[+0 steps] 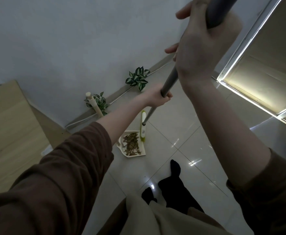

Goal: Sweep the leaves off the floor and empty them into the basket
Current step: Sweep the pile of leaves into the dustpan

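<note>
A long grey broom handle runs from the top right down to a white and lime-green broom head on the tiled floor. My left hand grips the handle low down. My right hand grips it near the top, close to the camera. The broom head stands against the open edge of a cream dustpan lying on the floor. A pile of dry brown leaves lies inside the dustpan. No basket is in view.
Two green leafy plant sprigs lie along the skirting of the grey wall, with a cream upright post by the left one. A pale wooden board fills the left. A lit cabinet edge sits at right. My dark-socked feet stand on the tiles.
</note>
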